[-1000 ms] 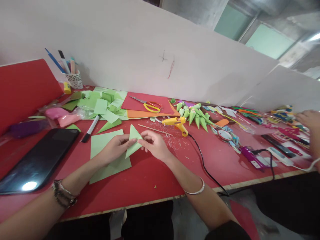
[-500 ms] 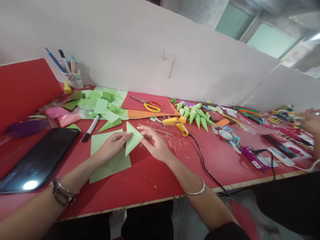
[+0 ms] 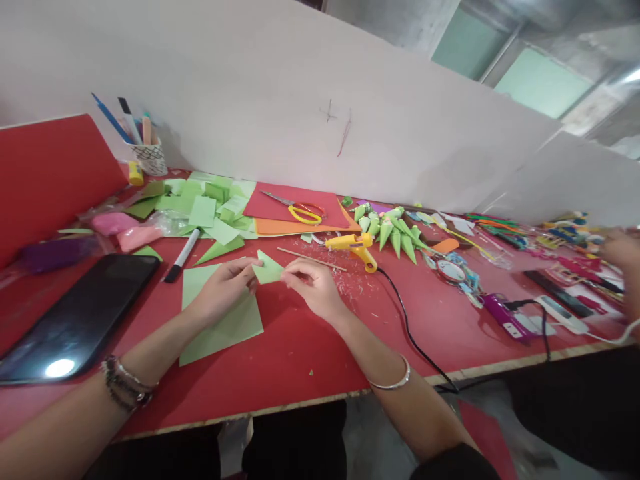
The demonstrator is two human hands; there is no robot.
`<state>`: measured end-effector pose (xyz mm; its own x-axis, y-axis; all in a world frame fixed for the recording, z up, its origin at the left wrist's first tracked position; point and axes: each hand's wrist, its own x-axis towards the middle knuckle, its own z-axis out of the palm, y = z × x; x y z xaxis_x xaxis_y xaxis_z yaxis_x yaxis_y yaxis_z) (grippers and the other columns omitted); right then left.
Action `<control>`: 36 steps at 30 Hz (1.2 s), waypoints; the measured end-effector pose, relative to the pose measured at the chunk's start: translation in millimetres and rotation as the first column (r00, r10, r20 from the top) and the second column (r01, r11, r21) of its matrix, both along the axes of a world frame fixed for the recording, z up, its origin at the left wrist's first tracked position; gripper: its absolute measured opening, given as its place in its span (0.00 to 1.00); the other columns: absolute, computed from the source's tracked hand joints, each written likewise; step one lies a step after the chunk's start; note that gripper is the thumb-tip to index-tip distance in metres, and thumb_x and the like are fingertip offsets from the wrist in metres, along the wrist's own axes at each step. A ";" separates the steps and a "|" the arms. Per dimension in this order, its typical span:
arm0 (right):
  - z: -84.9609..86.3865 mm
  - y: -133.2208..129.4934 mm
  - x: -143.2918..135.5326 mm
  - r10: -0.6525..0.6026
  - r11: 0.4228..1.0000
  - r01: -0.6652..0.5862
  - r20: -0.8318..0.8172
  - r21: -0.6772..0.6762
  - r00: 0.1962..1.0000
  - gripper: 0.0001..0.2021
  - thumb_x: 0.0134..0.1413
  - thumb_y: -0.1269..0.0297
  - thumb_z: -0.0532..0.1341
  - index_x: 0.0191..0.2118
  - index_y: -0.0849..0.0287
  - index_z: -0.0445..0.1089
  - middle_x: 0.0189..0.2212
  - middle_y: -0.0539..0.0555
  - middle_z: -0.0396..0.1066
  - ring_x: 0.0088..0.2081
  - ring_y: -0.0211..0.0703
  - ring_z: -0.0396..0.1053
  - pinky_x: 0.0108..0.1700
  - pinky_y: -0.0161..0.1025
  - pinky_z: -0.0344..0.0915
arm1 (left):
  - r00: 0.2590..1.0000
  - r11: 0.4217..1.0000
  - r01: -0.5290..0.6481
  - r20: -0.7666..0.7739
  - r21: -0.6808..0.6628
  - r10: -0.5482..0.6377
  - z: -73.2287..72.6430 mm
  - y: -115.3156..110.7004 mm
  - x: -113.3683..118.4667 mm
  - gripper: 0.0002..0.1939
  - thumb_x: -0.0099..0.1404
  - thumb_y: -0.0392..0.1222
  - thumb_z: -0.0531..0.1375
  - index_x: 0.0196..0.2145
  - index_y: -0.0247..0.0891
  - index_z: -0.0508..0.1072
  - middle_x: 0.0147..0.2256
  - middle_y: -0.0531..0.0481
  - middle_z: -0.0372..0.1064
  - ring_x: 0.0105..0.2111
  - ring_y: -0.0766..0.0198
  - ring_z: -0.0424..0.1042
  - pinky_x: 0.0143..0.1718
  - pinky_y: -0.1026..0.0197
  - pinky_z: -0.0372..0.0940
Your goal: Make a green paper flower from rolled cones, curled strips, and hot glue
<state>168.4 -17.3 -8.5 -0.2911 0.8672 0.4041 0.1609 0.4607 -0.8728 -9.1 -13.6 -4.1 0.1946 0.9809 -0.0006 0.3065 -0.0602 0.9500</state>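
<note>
Between my two hands is a small folded piece of light green paper (image 3: 269, 269). My left hand (image 3: 227, 287) pinches its left side, fingers closed over part of it. At the right corner, my right hand (image 3: 313, 283) grips the paper between thumb and fingertips. Beneath my left hand a larger light green sheet (image 3: 220, 340) lies flat on the red table. A thin wooden stick (image 3: 313, 259) rests just beyond my right hand, and a yellow glue gun (image 3: 353, 245) lies to its right.
Left are a black phone (image 3: 80, 313), a marker (image 3: 181, 255) and green paper scraps (image 3: 205, 207). Scissors (image 3: 300, 211) lie on red paper at the back. Green paper cones (image 3: 393, 230) and a purple power strip (image 3: 510, 317) lie right. Another person's hand (image 3: 623, 250) is at the far right.
The folded paper has turned between my hands, its lower point no longer hanging down. My left fingers have curled further round it and my right fingers have closed on its corner.
</note>
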 end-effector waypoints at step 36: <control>-7.2 2.1 -5.0 -0.001 0.979 -0.014 -0.071 -0.203 0.997 0.12 0.55 0.58 0.51 0.26 0.59 0.60 0.19 0.46 0.59 0.21 0.32 0.58 0.25 0.31 0.55 | 0.976 0.964 0.186 -0.151 0.190 -0.159 0.8 -4.2 3.6 0.10 0.63 0.45 0.48 0.29 0.39 0.63 0.22 0.56 0.65 0.24 0.67 0.65 0.28 0.66 0.59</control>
